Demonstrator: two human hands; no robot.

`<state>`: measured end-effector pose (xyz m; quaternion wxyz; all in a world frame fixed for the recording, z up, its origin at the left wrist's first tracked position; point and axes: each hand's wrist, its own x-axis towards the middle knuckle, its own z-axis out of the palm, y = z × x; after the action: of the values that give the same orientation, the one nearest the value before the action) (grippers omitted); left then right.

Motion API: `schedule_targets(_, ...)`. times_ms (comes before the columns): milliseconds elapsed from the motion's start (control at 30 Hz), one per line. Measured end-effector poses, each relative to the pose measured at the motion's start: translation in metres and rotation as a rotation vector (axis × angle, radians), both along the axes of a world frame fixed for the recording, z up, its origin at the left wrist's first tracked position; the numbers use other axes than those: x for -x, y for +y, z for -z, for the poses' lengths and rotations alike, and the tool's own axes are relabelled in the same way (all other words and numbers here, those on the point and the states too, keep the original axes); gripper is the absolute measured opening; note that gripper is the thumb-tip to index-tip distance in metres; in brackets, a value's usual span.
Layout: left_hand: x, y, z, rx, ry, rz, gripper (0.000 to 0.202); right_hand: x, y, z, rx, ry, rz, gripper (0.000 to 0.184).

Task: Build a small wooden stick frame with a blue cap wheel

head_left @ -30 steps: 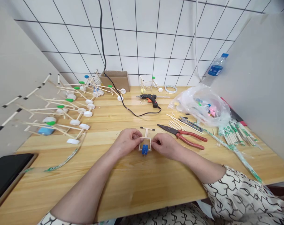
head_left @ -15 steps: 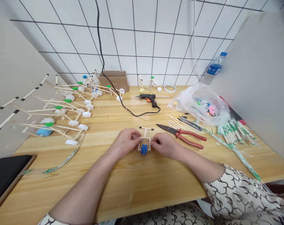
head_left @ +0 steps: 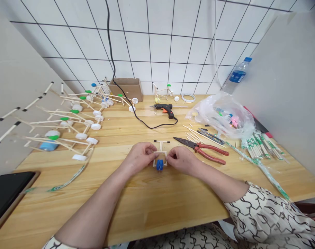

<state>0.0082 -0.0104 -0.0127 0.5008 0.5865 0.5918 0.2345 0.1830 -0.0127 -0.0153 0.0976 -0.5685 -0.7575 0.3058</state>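
Note:
Between my hands, low over the table, is a small wooden stick frame [head_left: 161,151] with a T-shaped handlebar whose ends are black. A pair of blue bottle caps [head_left: 160,165] sits at its near end, side by side like wheels. My left hand [head_left: 140,155] pinches the frame's left side between thumb and fingers. On the other side, my right hand [head_left: 182,159] has its fingers closed at the frame's right stick. Just right of that hand lie red-handled pliers [head_left: 201,149], their jaws pointing left.
Several stick tricycles with cap wheels [head_left: 81,136] crowd the left. A glue gun [head_left: 166,109] with a black cord lies behind the hands. Snips [head_left: 212,136], loose sticks, a plastic bag of caps [head_left: 223,116] and wrapped sticks [head_left: 262,147] are at right; a phone [head_left: 10,197] is front left.
The stick frame's handlebar has shifted very slightly left. My right hand has edged a little left too, while both hands keep their places at the frame's sides.

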Motion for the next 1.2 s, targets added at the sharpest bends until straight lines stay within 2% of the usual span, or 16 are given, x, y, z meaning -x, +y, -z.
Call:
schedule_targets(367, 0.007, -0.001, -0.009, -0.034, 0.101, 0.124, 0.045, 0.0, 0.001, -0.002, 0.022, -0.004, -0.025, 0.022)
schedule_targets(633, 0.009, -0.002, -0.007, -0.028, 0.101, 0.137, 0.05, -0.004, 0.0, -0.012, 0.04, 0.02, -0.026, 0.018)
schedule_targets(700, 0.01, -0.002, -0.009, -0.016, 0.1, 0.126, 0.052, -0.005, -0.001, -0.015, 0.085, 0.058, -0.031, 0.019)
schedule_targets(800, 0.009, -0.004, -0.013, 0.002, 0.098, 0.123, 0.054, -0.007, -0.001, -0.017, 0.253, 0.139, -0.057, 0.025)
schedule_targets(933, 0.008, -0.005, -0.016, 0.001, 0.129, 0.132, 0.054, -0.008, 0.003, -0.01, 0.44, 0.257, -0.055, 0.023)
schedule_targets(1067, 0.008, -0.007, -0.015, 0.035, 0.117, 0.147, 0.055, -0.008, 0.006, -0.002, 0.513, 0.327, -0.034, 0.02)
schedule_targets(1200, 0.008, -0.006, -0.013, 0.07, 0.08, 0.152, 0.055, -0.006, 0.006, -0.003, 0.507, 0.332, -0.032, 0.021)
